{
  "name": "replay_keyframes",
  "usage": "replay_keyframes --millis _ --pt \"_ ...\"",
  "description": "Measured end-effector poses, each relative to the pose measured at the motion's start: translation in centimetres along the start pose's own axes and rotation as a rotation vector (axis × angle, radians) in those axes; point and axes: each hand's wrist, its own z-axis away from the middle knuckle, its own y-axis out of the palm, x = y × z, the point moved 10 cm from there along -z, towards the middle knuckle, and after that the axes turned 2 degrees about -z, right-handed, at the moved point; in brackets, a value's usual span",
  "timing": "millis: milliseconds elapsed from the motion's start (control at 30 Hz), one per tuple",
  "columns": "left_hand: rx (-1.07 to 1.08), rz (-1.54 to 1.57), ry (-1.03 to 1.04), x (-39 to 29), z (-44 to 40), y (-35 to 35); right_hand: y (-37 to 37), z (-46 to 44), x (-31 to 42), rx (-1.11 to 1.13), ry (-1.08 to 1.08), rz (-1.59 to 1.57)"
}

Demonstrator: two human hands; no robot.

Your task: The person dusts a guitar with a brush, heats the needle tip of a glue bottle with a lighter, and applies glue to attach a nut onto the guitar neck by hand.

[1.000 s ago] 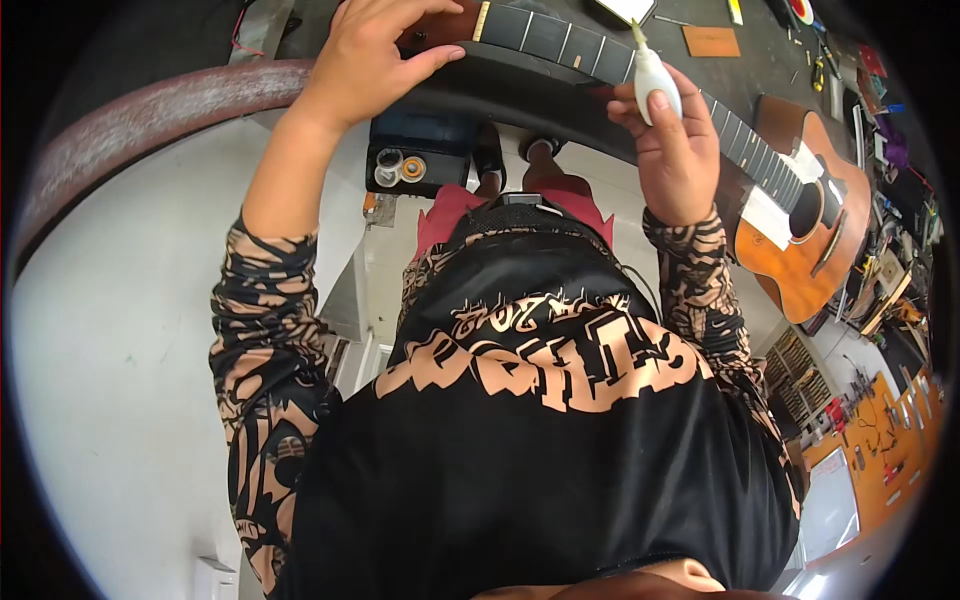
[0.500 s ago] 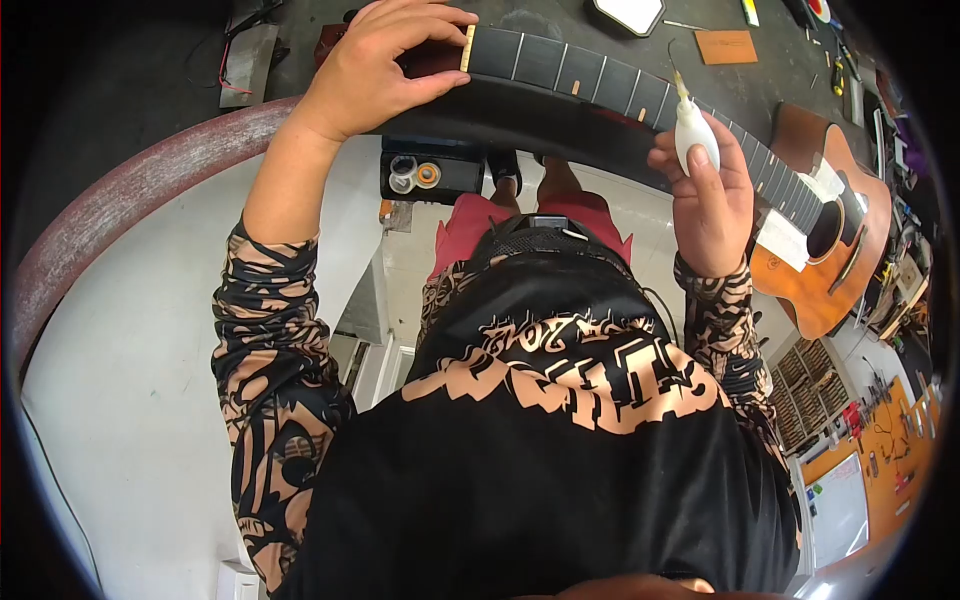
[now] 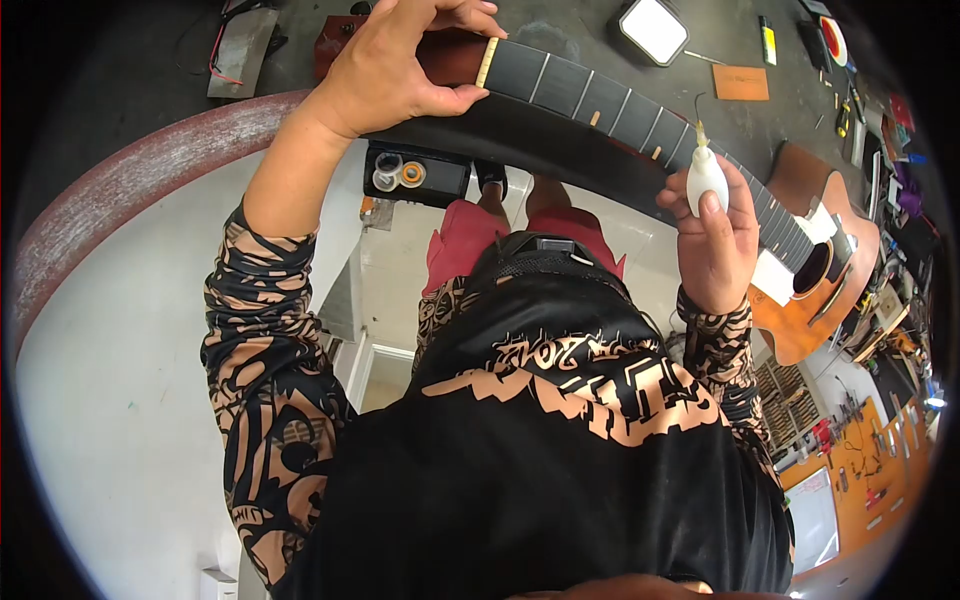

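An acoustic guitar (image 3: 770, 325) lies with its neck stretched across the bench and its body at the right. At the headstock end, my left hand (image 3: 385, 85) has its thumb and a finger pressed at the two ends of the pale nut (image 3: 487, 62), which sits beside the dark fretboard (image 3: 560, 85). My right hand (image 3: 722, 245) is wrapped round a small white squeeze bottle (image 3: 708, 182) with a thin needle tip pointing up, held over the near side of the neck. White paper (image 3: 773, 278) lies beside the soundhole.
A light-faced tray (image 3: 653, 32), a brown rectangular piece (image 3: 740, 83) and a yellow tube (image 3: 768, 40) lie on the dark bench. A curved padded edge (image 3: 150, 165) runs along the left. Tape rolls (image 3: 411, 174) sit in a black tray below. Tools crowd the right side.
The view has shifted a little, so the guitar and bench items appear moved. My right hand with the bottle appears slightly lower; my left hand stays at the nut.
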Motion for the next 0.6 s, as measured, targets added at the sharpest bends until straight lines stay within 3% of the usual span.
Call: replay_keyframes --millis 300,367,600 --pt "0.012 -0.119 -0.053 0.2 0.1 -1.0 2.0 -1.1 0.2 0.04 0.016 0.056" --pt "-0.005 -0.185 0.08 -1.4 0.3 -1.8 3.1 -1.2 0.4 0.058 0.012 0.066" --pt "-0.083 -0.157 0.073 -1.0 0.6 -2.3 3.5 -1.8 0.3 0.067 0.014 0.043"
